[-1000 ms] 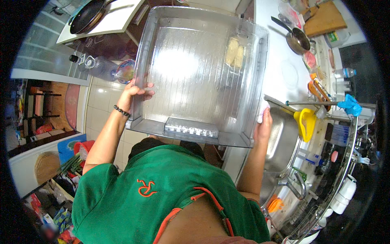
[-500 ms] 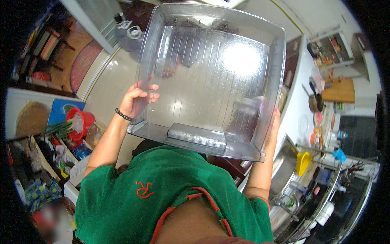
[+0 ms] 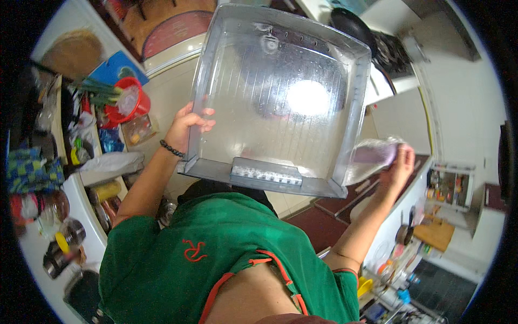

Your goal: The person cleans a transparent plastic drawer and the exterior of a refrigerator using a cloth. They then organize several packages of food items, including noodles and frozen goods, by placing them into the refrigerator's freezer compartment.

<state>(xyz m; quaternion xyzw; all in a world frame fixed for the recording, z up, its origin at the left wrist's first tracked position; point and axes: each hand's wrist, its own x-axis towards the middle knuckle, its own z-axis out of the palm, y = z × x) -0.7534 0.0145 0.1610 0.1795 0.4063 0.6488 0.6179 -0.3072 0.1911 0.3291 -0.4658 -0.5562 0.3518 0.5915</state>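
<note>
While our left hand (image 3: pixel 189 123) is partly curled around the left wall of the clear plastic drawer (image 3: pixel 270 108), our right hand (image 3: pixel 400 162) stands off to the right, its fingers pinched together on a crumpled purplish rag (image 3: pixel 373 155); we have the drawer in front of our green shirt (image 3: pixel 232 237), above the floor, its open side facing up toward us; its thick front edge lies nearest our chest, and its front-to-back line runs away from us, leaning a little to the right at the far end; it looks nearly square, so we cannot tell which axis is longer; a bright glare hides part of its bottom; we cannot tell whether our left fingertips are inside it or show through the plastic; the rag is blurred, and whether it touches the right wall is unclear; the drawer's far right corner covers part of the black pan (image 3: pixel 353 27).
</note>
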